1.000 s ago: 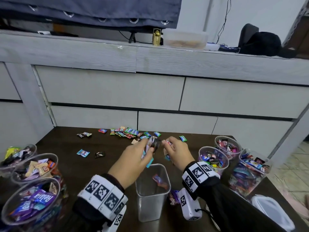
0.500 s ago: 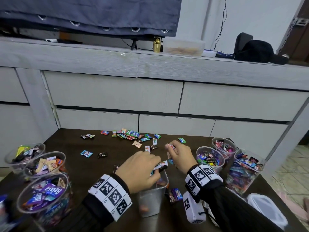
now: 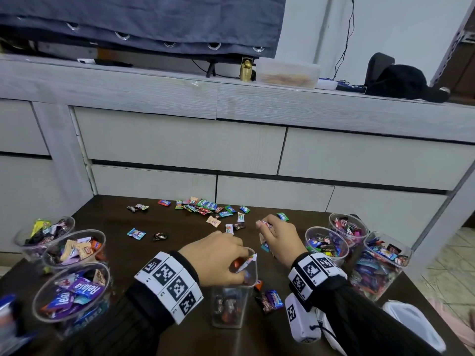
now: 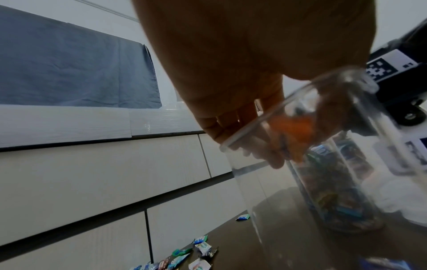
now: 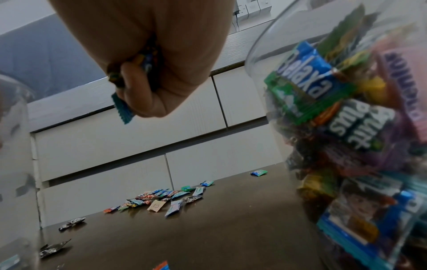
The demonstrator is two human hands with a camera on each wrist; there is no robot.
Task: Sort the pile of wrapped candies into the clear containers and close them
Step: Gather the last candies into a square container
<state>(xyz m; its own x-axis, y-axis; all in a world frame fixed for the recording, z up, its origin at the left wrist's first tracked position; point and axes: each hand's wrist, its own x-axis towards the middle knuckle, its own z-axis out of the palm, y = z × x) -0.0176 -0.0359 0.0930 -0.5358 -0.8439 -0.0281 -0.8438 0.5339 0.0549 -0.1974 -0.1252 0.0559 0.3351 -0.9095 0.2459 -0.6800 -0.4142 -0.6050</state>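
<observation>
My left hand (image 3: 240,265) hovers at the mouth of the square clear container (image 3: 232,308), its curled fingers pinching a white-wrapped and an orange candy (image 3: 247,262). In the left wrist view the left hand (image 4: 275,148) dips past the container's rim (image 4: 242,138), with the orange candy (image 4: 298,126) behind the clear wall. My right hand (image 3: 266,236) is a fist just right of the container, clutching several candies; a teal wrapper (image 5: 122,111) sticks out below the right hand (image 5: 138,87). Loose candies (image 3: 203,206) lie scattered at the table's far edge.
Three open jars of candies (image 3: 73,250) stand at the left, three more (image 3: 326,246) at the right. The nearest right jar (image 5: 346,127) looms beside my right fist. A clear lid (image 3: 413,322) lies front right. Stray candies (image 3: 270,300) sit beside the square container. Grey drawers (image 3: 180,147) rise behind.
My left hand came back from the pile and lowered its candies to the square container's mouth. The right fist stayed almost where it was.
</observation>
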